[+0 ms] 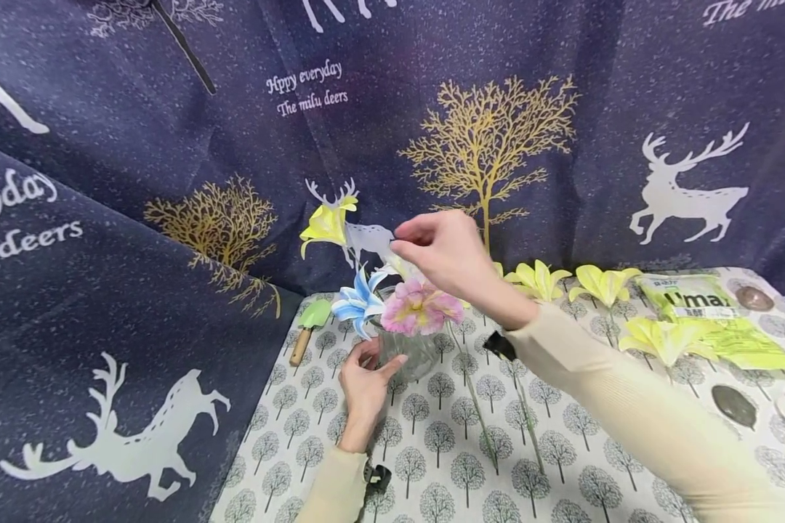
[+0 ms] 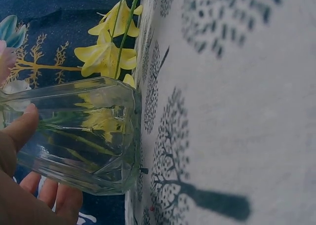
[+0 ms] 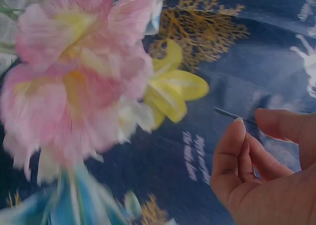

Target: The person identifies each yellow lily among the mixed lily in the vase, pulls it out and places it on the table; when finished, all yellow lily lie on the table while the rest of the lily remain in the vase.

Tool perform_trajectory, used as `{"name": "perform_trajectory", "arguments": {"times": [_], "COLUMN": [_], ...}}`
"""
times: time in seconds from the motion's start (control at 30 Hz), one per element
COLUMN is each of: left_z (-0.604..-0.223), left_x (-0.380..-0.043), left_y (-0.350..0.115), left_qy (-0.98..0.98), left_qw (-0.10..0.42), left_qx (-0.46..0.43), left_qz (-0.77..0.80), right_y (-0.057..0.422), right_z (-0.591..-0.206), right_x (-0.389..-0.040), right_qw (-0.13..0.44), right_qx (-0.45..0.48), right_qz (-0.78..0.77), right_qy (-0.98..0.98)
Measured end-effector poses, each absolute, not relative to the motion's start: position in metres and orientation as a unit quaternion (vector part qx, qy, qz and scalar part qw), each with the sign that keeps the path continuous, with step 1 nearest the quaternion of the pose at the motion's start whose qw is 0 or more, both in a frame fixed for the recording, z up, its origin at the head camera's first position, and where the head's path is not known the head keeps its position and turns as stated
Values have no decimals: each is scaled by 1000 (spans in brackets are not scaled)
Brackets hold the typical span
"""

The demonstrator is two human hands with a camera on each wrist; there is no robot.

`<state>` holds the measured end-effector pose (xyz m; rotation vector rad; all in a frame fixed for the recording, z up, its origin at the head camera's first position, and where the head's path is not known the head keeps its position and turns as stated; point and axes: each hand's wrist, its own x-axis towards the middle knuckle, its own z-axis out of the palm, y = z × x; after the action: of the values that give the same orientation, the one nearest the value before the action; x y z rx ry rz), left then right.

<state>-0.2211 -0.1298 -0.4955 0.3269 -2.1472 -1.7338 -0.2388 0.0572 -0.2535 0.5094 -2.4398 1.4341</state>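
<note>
My left hand [image 1: 366, 381] grips a clear glass vase [image 1: 411, 356] standing on the table. In the left wrist view the thumb lies on one side of the vase [image 2: 84, 136] and the fingers on the other, with green stems showing inside. A blue lily [image 1: 360, 301], a pink ruffled flower [image 1: 421, 306] and a yellow lily [image 1: 327, 221] rise from its mouth, a white bloom partly hidden behind the pink. Above and beside the flowers, my right hand [image 1: 448, 254] pinches a thin dark stick [image 3: 227, 113] between thumb and fingertips; its kind cannot be told.
A small green trowel [image 1: 314, 316] with a wooden handle lies left of the vase. Several yellow lilies [image 1: 667, 340] with long stems lie to the right. Beyond them are a green-yellow packet [image 1: 713, 312] and dark stones [image 1: 734, 405]. A dark printed cloth [image 1: 366, 145] hangs behind.
</note>
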Motion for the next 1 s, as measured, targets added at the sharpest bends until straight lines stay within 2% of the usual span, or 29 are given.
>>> {"name": "perform_trajectory", "arguments": {"times": [0.27,0.47,0.73,1.0], "left_z": [-495,-497,-500,-497], "left_x": [-221,-221,-222,-222], "left_y": [-132,-131,-129,-130], "left_qy": [-757,-753,-754,-762], "left_qw": [188,189,180,191], "left_qx": [109,106,106,100], "left_qz": [-616,-622,-623,-611], "right_y": [4,-15,-19,-22], "right_z": [-265,-280,-294,-300], "right_x": [-287,-313,-325,-329], "right_qw": [110,79,51,55], "right_qx": [193,187,206,220], "right_qz": [431,390,348,334], "right_qy": [-874,-898,-913,-915]}}
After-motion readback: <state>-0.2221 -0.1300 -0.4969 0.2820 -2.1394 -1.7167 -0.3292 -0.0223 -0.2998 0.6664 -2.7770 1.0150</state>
